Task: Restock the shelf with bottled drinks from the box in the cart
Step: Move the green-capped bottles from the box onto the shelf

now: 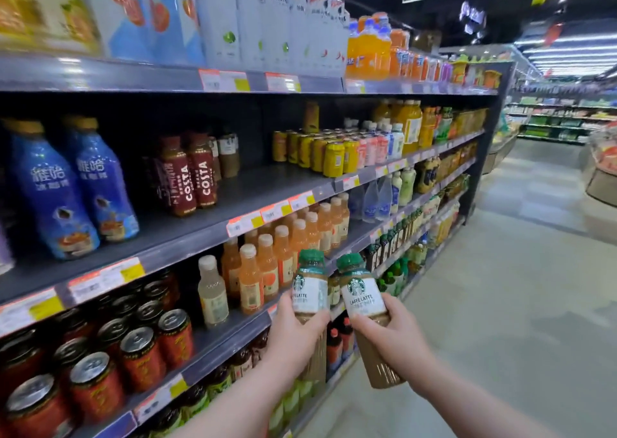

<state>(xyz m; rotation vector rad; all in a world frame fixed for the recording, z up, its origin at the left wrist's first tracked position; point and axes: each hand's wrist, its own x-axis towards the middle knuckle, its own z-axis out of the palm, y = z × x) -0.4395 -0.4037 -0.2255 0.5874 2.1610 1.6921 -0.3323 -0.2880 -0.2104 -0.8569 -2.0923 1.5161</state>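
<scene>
the left hand (293,334) has its fingers curled round the middle of a green-capped latte bottle (310,290), held upright; the right hand (394,334) grips a second latte bottle (362,299) likewise, its cap leaning left. both bottles hang in the air just beside each other, before the shelf (253,184), lower than the costa bottles (193,177)

I see L hand (300,336) gripping green-capped plastic latte bottle (310,292), R hand (395,336) gripping second tilted bottle (362,299) just beside it, nr dark grey shelf (253,184).
</scene>
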